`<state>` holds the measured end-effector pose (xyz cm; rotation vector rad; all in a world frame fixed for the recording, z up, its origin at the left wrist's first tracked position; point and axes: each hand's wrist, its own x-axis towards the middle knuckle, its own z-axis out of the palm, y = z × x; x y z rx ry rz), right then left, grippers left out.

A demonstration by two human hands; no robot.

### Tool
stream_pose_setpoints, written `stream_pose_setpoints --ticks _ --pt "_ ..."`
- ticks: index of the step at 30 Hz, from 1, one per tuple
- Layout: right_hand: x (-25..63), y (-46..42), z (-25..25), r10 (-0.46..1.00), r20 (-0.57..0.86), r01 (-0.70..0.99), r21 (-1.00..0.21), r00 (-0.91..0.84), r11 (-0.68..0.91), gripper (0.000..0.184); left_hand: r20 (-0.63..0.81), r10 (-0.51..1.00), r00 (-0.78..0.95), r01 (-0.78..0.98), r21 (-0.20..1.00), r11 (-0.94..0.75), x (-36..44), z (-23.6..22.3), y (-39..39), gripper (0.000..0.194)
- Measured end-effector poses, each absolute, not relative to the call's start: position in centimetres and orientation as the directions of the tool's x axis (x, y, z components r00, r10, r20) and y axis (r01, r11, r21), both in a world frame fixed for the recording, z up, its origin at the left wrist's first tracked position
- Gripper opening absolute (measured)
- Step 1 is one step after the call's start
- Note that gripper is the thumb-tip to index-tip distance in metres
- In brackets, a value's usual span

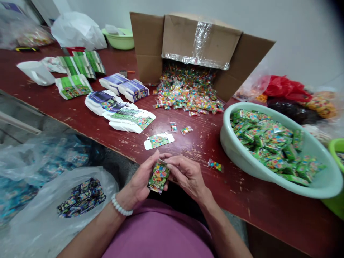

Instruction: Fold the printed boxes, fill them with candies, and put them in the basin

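A small green candy box (158, 177) is held upright in front of my body, just off the table's front edge. My left hand (143, 175) wraps round its side and is closed on it. The fingers of my right hand (188, 172) pinch at the box's top end, where a flap seems to stand; the exact grip is partly hidden. Just beyond my hands lies a flat unfolded green carton (159, 141). Two wrapped candy packets, one of them a small sachet (186, 130), lie behind it. Another candy packet (215, 165) rests to the right of my right hand.
A tipped cardboard box (201, 43) spills many candy packets (185, 96) onto the red table (193, 143). At right stands a pale basin (228, 143) full of green boxes. Flat carton stacks (129, 116), bundles and a white mug (37, 73) are at left. Plastic bags (67, 190) lie below.
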<state>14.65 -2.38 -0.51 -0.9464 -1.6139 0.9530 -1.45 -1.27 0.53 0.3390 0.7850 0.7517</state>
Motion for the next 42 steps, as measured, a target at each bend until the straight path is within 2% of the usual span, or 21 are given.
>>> stream_pose_setpoints --ticks 1,3,6,9,14,16,18,20,21,24,26,28,30,32,33,34,35,37,39,40,42 --pt "14.8 -2.3 -0.4 0.890 0.390 0.134 -0.894 -0.237 0.427 0.011 -0.520 0.703 0.485 -0.479 0.515 0.711 -1.4 0.5 -1.2 0.044" --pt "15.0 -2.3 -0.3 0.898 0.354 0.095 -0.916 -0.261 0.389 0.011 -0.532 0.696 0.482 -0.469 0.514 0.718 -1.3 0.5 -1.1 0.047" --pt "14.6 -2.2 -0.6 0.969 0.121 -0.054 -0.992 -0.215 0.112 0.011 -0.539 0.734 0.413 -0.442 0.586 0.679 -1.0 0.3 -1.2 0.046" --pt "14.1 -2.1 -1.0 0.981 -0.086 -0.196 -0.973 -0.174 -0.120 0.021 -0.531 0.753 0.387 -0.411 0.632 0.657 -0.7 0.0 -1.5 0.054" --pt "14.2 -1.6 -1.0 0.972 -0.156 -0.240 -0.951 -0.175 -0.195 0.023 -0.568 0.723 0.393 -0.375 0.619 0.690 -0.6 0.0 -1.6 0.061" --pt "14.4 -1.8 -0.9 0.985 -0.086 -0.146 -0.983 -0.150 -0.108 0.020 -0.570 0.728 0.380 -0.385 0.618 0.685 -0.6 0.0 -1.5 0.052" --pt "14.5 -2.2 -0.7 0.987 0.057 -0.004 -0.998 -0.152 0.057 0.016 -0.578 0.727 0.370 -0.403 0.605 0.687 -0.8 0.0 -1.2 0.041" --pt "14.4 -2.9 -0.8 0.962 0.190 0.173 -0.959 -0.198 0.225 0.014 -0.602 0.718 0.350 -0.441 0.570 0.693 -0.9 0.0 -0.9 0.035" --pt "14.3 -3.2 -1.0 0.944 0.235 0.269 -0.917 -0.231 0.294 0.022 -0.617 0.713 0.334 -0.465 0.550 0.694 -0.9 -0.1 -0.8 0.034" --pt "13.6 -3.9 -1.8 0.901 0.292 0.541 -0.725 -0.320 0.427 0.072 -0.629 0.725 0.279 -0.503 0.547 0.669 -0.8 -0.2 -0.6 0.033" --pt "13.2 -3.9 -1.9 0.881 0.318 0.649 -0.596 -0.349 0.472 0.093 -0.590 0.761 0.268 -0.481 0.602 0.637 -0.6 0.0 -0.7 0.034" --pt "13.5 -3.5 -1.1 0.860 0.375 0.705 -0.502 -0.345 0.502 0.091 -0.508 0.808 0.299 -0.447 0.674 0.589 -0.5 0.2 -0.7 0.040" --pt "15.1 -2.8 0.7 0.826 0.475 0.756 -0.408 -0.303 0.512 0.080 -0.412 0.852 0.322 -0.370 0.774 0.514 -0.8 0.2 -0.2 0.055" --pt "18.3 -2.1 3.2 0.774 0.598 0.847 -0.286 -0.208 0.449 0.074 -0.293 0.928 0.228 -0.160 0.929 0.333 -1.8 -0.3 1.1 0.065" --pt "20.4 -1.8 4.4 0.733 0.666 0.901 -0.221 -0.141 0.374 0.074 -0.191 0.973 0.130 0.024 0.982 0.190 -2.5 -0.7 2.0 0.064" --pt "22.7 -1.5 5.6 0.698 0.710 0.948 -0.153 -0.091 0.280 0.075 -0.053 0.997 0.054 0.256 0.966 0.037 -3.3 -1.1 3.0 0.061" --pt "25.0 -1.3 6.5 0.666 0.744 0.978 -0.102 -0.046 0.181 0.078 0.093 0.996 0.017 0.490 0.867 -0.089 -4.2 -1.6 3.9 0.058" --pt "28.9 -1.1 7.8 0.659 0.751 0.998 -0.024 -0.025 0.064 0.092 0.230 0.969 0.085 0.784 0.585 -0.208 -5.5 -2.2 5.5 0.054" --pt "30.7 -1.1 8.0 0.607 0.795 0.999 -0.020 -0.012 0.045 0.103 0.198 0.964 0.177 0.913 0.334 -0.236 -6.0 -2.5 6.4 0.058" --pt "30.6 -1.1 7.8 0.589 0.808 0.997 -0.057 0.019 0.046 0.100 0.151 0.967 0.203 0.941 0.241 -0.235 -5.9 -2.5 6.6 0.060" --pt "28.6 -1.2 6.7 0.571 0.817 0.979 -0.170 0.076 0.112 0.081 0.067 0.974 0.217 0.966 0.131 -0.224 -5.5 -2.4 6.9 0.058"
